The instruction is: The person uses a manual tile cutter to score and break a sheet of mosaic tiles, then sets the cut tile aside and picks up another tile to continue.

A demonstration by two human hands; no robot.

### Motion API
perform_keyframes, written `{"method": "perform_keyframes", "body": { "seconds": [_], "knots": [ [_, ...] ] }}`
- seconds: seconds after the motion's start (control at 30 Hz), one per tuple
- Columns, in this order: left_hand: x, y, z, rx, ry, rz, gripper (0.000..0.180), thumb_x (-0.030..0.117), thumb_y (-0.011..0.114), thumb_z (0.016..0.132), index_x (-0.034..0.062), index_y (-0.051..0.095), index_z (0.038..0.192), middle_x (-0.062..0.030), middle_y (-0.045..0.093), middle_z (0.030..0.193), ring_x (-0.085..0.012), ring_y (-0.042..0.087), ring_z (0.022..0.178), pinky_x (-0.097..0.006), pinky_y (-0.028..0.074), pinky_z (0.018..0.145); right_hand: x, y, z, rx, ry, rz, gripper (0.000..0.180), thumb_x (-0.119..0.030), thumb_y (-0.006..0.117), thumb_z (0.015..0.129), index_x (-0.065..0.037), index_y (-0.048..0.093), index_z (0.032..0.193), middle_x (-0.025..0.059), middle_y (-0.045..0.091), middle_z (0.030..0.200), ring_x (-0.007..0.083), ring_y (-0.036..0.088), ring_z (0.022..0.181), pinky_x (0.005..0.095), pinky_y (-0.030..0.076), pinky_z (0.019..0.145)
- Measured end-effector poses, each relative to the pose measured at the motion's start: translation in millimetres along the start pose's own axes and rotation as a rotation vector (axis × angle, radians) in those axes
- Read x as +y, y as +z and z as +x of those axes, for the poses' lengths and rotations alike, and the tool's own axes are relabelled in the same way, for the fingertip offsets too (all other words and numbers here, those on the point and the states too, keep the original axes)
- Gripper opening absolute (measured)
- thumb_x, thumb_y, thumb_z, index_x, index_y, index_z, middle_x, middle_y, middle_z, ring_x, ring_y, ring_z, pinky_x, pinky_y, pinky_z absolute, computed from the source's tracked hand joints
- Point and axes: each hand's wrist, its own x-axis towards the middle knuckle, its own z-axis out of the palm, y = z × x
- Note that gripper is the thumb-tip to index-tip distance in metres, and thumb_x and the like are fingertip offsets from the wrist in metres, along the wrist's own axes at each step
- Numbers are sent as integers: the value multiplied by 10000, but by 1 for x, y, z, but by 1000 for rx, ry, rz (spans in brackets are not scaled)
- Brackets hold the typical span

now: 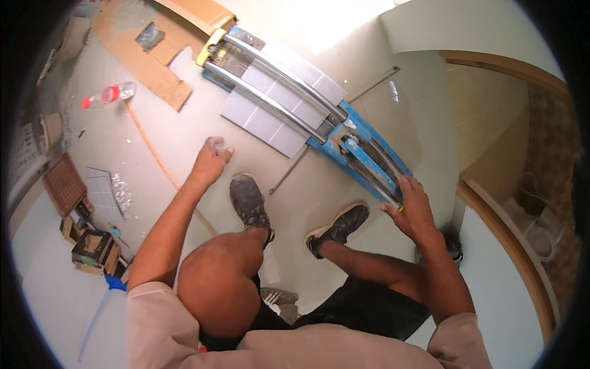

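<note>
A blue manual tile cutter [337, 161] lies slantwise on the floor in front of me, with two chrome rails running to a yellow-tipped far end. Under the rails rests a grey tile [261, 126] marked with pale lines. My right hand [415, 209] is closed around the near end of the cutter's blue handle [370, 163]. Apart from the tile's near left edge, my left hand [213, 158] hovers above the floor. Its fingers are loosely curled, the thumb stands away from them, and it holds nothing.
Torn cardboard [138, 58] and a clear plastic bottle [126, 92] with red label lie at the far left. Tile pieces [104, 194], white crumbs, a brown crate [64, 184] and an open box [95, 249] are farther left. A wood-framed doorway [501, 227] stands right. Thin support rods stick out from the cutter.
</note>
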Motion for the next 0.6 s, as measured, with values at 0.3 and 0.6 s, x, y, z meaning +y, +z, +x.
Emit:
{"method": "perform_keyframes", "body": {
  "seconds": [0.3,0.6],
  "knots": [
    [-29,15,78,-103,47,-400,568,274,773,930,-55,533,1327,-87,695,1002,-168,675,898,-311,550,846,42,54,15,-58,35,70,431,2,730,852,-14,587,1258,254,678,1120,473,667,1004,476,540,870],
    [-27,42,91,-112,88,-559,346,184,810,900,-23,635,1114,-63,694,931,-135,666,841,-279,558,822,1,56,37,42,-37,188,476,108,672,812,-16,622,1269,243,700,1136,431,695,1036,418,552,879]
  ]
}}
